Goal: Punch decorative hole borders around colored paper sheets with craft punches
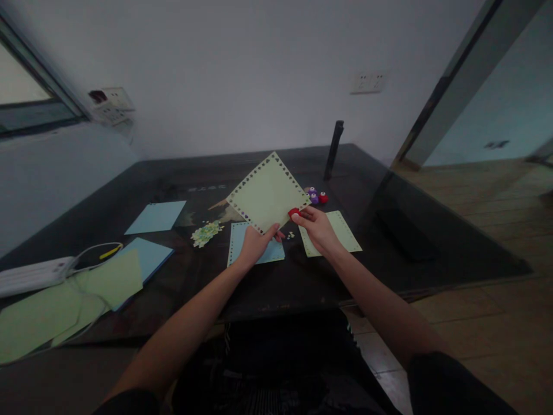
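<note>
A pale yellow-green sheet of paper (268,193) with small shapes punched along its edges is held up, turned cornerwise, above the table. My left hand (256,245) pinches its lower corner. In my right hand (317,227) is a red craft punch (294,213), closed around at the sheet's lower right edge. Under my left hand lies a blue sheet (268,252) with a punched border. Another pale green punched sheet (334,233) lies beneath my right hand. Several purple and red punches (314,196) stand just behind it.
A heap of punched-out paper bits (206,233) lies left of my hands. Farther left are blue sheets (156,217), green sheets (86,294) and a white power strip (37,275) with its cable. A dark upright post (334,150) rises at the back; a black flat object (406,235) lies right.
</note>
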`<state>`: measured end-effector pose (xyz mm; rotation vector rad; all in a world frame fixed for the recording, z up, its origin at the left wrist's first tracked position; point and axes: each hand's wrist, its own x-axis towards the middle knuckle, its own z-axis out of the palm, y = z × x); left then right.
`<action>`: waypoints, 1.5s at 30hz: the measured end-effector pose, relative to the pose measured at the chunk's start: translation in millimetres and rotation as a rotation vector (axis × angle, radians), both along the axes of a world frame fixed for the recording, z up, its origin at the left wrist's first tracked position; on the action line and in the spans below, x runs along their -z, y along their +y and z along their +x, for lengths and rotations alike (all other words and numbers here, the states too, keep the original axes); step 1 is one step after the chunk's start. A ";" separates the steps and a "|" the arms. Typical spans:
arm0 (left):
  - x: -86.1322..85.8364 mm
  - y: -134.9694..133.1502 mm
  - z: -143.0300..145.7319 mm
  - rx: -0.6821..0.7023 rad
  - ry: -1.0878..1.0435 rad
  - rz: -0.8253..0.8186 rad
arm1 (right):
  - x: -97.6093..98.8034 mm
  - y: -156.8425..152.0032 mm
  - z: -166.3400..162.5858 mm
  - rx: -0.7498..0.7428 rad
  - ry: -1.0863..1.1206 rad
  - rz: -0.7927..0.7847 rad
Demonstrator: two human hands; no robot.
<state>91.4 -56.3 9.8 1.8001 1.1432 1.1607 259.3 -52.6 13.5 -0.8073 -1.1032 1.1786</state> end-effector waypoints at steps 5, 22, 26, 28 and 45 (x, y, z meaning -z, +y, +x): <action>-0.2 0.4 -1.7 -0.004 -0.001 0.001 | -0.4 -0.2 0.8 -0.018 -0.033 0.002; -5.0 0.5 1.6 -0.009 -0.127 -0.072 | -1.5 -0.8 0.6 -0.028 -0.041 -0.023; -5.5 -0.3 1.6 -0.015 -0.123 -0.074 | -0.4 -0.6 0.6 -0.037 -0.027 -0.019; -6.0 -0.5 1.3 -0.013 -0.129 -0.071 | 0.0 -0.5 0.7 -0.047 -0.019 -0.018; -4.7 2.5 -3.1 -0.098 -0.189 -0.071 | 0.8 -2.1 2.9 -0.142 -0.068 -0.082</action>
